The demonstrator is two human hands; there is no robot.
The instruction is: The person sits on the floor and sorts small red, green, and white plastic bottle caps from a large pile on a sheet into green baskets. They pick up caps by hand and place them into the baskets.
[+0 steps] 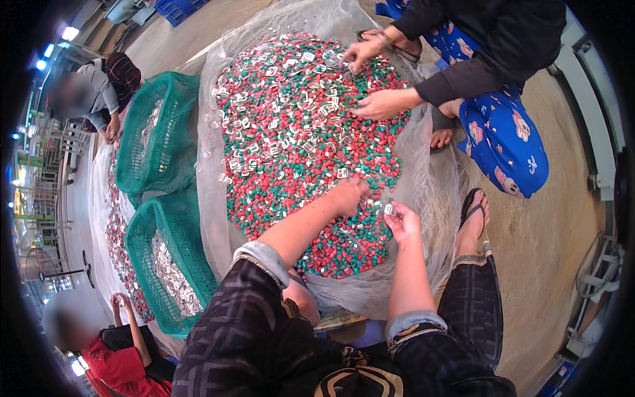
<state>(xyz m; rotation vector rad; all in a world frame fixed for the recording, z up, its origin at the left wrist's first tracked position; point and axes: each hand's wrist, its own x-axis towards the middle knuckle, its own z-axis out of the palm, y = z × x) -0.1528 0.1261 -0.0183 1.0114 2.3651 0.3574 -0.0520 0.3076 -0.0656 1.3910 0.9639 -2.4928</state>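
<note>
My right hand (405, 223) pinches a small white slotted buckle (389, 209) between thumb and fingers, just above the right edge of the heap. To its left, my left hand (349, 196) is low over the pieces with its fingers curled in; what they hold, if anything, is hidden. Beneath both hands spreads a wide heap of small red, green and white pebble-like pieces (278, 205). White slotted buckles (327, 106) lie scattered through it, mostly in its far half. The heap rests on a pale mesh sheet (215, 218).
Across the heap, a co-worker's two hands (387, 104) work among the pieces. Two green mesh-covered baskets (142, 228) stand at the left with white pieces inside. Beyond them, two people sit beside another heap (119, 231). A sandalled foot (473, 221) is at the right.
</note>
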